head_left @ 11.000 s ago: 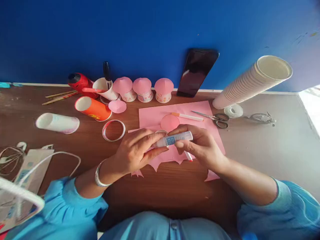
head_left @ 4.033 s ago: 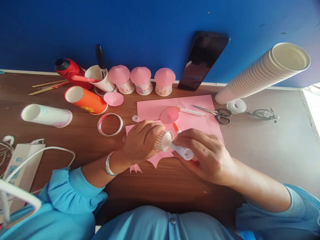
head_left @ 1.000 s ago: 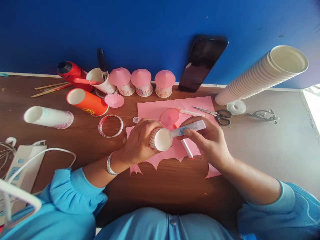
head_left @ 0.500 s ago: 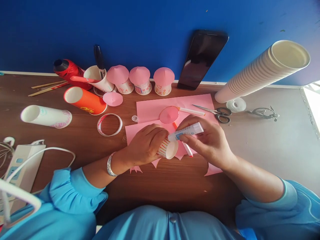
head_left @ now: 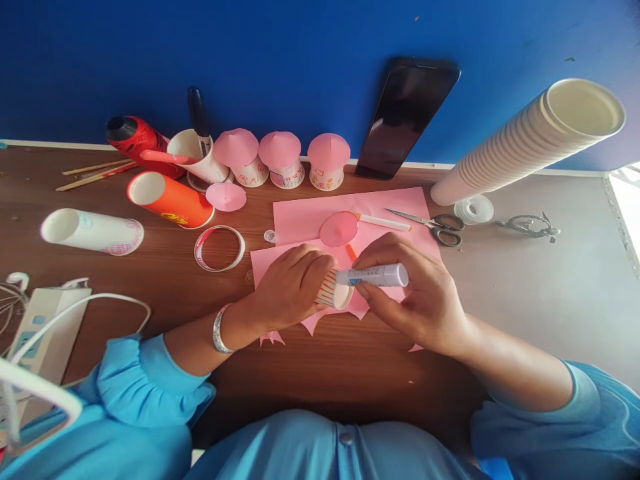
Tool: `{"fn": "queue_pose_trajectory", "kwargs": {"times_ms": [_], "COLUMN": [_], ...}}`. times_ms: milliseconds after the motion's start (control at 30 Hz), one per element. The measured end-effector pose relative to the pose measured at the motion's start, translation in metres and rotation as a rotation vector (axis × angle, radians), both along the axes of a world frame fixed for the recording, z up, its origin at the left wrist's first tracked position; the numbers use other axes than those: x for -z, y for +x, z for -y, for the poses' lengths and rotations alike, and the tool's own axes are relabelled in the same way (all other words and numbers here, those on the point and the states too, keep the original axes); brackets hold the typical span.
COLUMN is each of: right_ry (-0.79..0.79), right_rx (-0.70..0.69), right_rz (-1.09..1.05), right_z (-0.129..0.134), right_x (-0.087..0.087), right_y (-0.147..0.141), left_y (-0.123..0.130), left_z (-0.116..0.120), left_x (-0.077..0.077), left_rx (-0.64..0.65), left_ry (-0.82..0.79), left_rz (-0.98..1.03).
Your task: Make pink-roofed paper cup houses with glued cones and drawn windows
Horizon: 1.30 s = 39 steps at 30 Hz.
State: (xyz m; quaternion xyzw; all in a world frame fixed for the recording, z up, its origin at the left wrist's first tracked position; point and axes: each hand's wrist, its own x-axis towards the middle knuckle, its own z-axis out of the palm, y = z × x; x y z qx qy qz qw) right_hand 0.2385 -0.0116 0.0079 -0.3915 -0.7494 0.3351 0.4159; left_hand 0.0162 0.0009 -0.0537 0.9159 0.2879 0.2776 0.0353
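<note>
My left hand (head_left: pixel 296 280) is wrapped round a short paper cup (head_left: pixel 328 293) with orange stripes, its open mouth turned to the right. In my right hand (head_left: pixel 417 287) is a white glue stick (head_left: pixel 377 275), held between thumb and fingers; its tip is at the cup's rim. Both hands hover over pink paper (head_left: pixel 350 207). A pink paper cone (head_left: pixel 339 229) lies on that sheet beside a white-and-orange marker (head_left: pixel 385 221). A second marker is mostly hidden under my right hand.
Scissors (head_left: pixel 440 227), a tape roll (head_left: pixel 473 209) and a tall cup stack (head_left: pixel 525 143) are on the right. A phone (head_left: pixel 407 120) leans on the blue wall. Several pink-roofed cups (head_left: pixel 329 163) line the back. At left are an orange cup (head_left: pixel 173 200) and a power strip (head_left: pixel 47 333).
The glue stick has swung lower with my right hand and now lies nearly level across the cup's rim. My left hand holds the cup in about the same place.
</note>
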Motion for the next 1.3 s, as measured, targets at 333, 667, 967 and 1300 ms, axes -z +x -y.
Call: {"fn": "queue_pose_trajectory", "kwargs": {"times_ms": [333,667,967,1300], "right_ry": [0.109,0.222,0.236,0.341], "right_rx": [-0.142,-0.203,0.018,-0.098], "right_rz": [0.094,0.185,0.211,0.145], "right_z": [0.012,0.017,0.008,0.014], "right_x": [-0.004,-0.002,-0.006,0.002], "right_y": [0.001,-0.001,0.007,0.002], "left_y": [0.001,-0.004,-0.005,-0.001], "left_z": [0.000,-0.002,0.001,0.001], "left_x": [0.003,0.006,-0.006,-0.014], "left_rx": [-0.005,-0.081,-0.280,-0.271], "left_ry": [0.003,-0.163,-0.539,-0.748], "left_rz": [0.016,0.096,0.340,0.375]}}
